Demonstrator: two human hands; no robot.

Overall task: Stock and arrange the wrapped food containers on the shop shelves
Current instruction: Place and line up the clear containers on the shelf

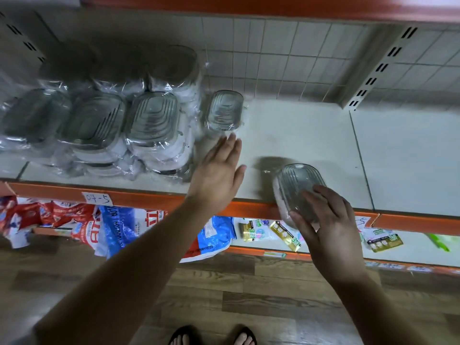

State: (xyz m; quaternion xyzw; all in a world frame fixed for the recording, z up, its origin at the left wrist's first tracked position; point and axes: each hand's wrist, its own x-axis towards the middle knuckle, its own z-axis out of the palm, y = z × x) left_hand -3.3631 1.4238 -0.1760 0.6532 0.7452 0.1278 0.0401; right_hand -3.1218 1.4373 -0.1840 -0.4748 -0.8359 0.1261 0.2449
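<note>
The wrapped container (pixel 298 188) is at the front edge of the shelf (pixel 311 135), partly over the lip, so it can fall if the smooth film slides. The right hand (pixel 328 225) grips its near end with curled fingers; the left hand (pixel 219 170) is flat and open, probably not touching the small container (pixel 225 110).

Setting: retail shop. Evidence: pale metal display shelf (pixel 298 145) with orange edge strip (pixel 139 199), handwritten paper tag (pixel 96 198), slotted grey upright (pixel 379 69); identical clear plastic-wrapped lidded containers (pixel 151 120) stacked; coloured packaged goods (pixel 82 227) on lower shelf (pixel 410 247).
</note>
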